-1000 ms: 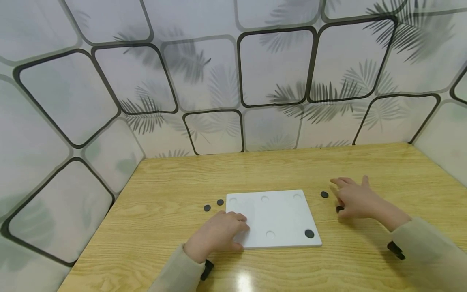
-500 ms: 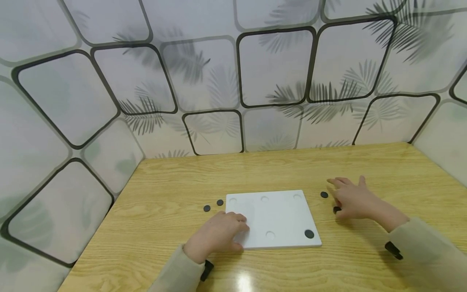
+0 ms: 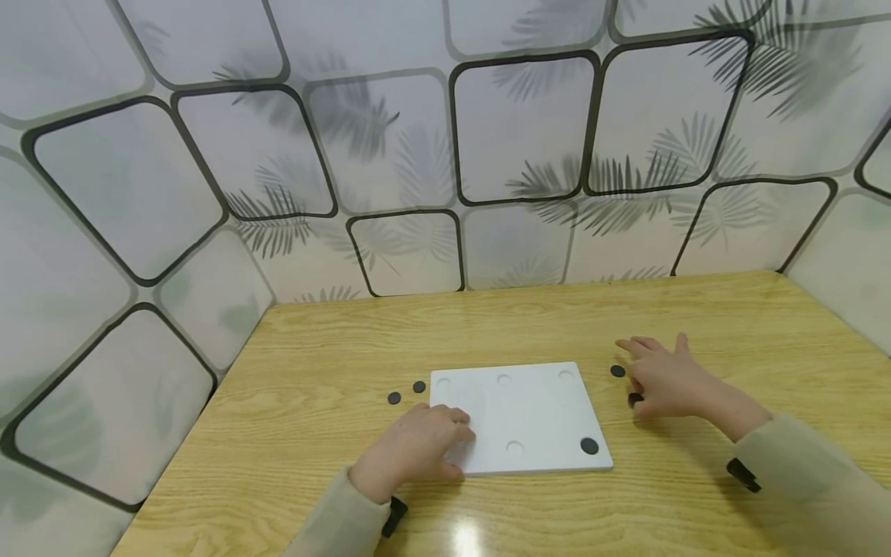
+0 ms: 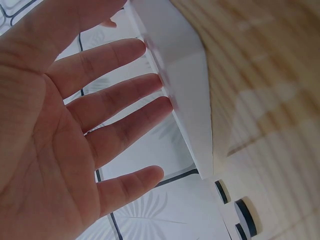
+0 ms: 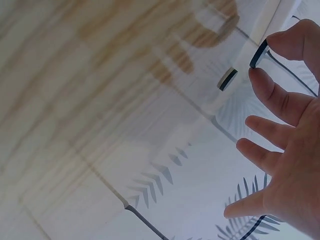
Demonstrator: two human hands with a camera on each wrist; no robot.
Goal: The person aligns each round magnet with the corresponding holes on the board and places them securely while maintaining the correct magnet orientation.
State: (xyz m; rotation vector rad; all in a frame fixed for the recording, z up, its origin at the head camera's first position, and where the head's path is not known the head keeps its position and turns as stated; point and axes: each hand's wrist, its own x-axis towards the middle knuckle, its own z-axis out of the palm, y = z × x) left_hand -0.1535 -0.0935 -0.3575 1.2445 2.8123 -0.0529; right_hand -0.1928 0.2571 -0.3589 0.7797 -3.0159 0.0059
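Observation:
A white board [image 3: 529, 410] with shallow round recesses lies on the table. My left hand [image 3: 418, 445] rests on its left side; in the left wrist view the fingertips [image 4: 162, 105] touch the board and the fingers are nearly straight. Over the table to the right, my right hand [image 3: 671, 383] pinches a thin black disc [image 5: 258, 54] between thumb and forefinger, its other fingers spread. A second black disc [image 3: 617, 371] lies on the table just beyond that hand. One more disc [image 3: 589, 445] sits at the board's near right corner.
Two black discs [image 3: 394, 398] lie left of the board on the wood-grain table [image 3: 334, 348]. A patterned wall covering [image 3: 522, 131] with leaf prints rises behind the table and at its sides.
My right hand has moved slightly left toward the board, carrying the pinched disc. My left hand and the board look unmoved.

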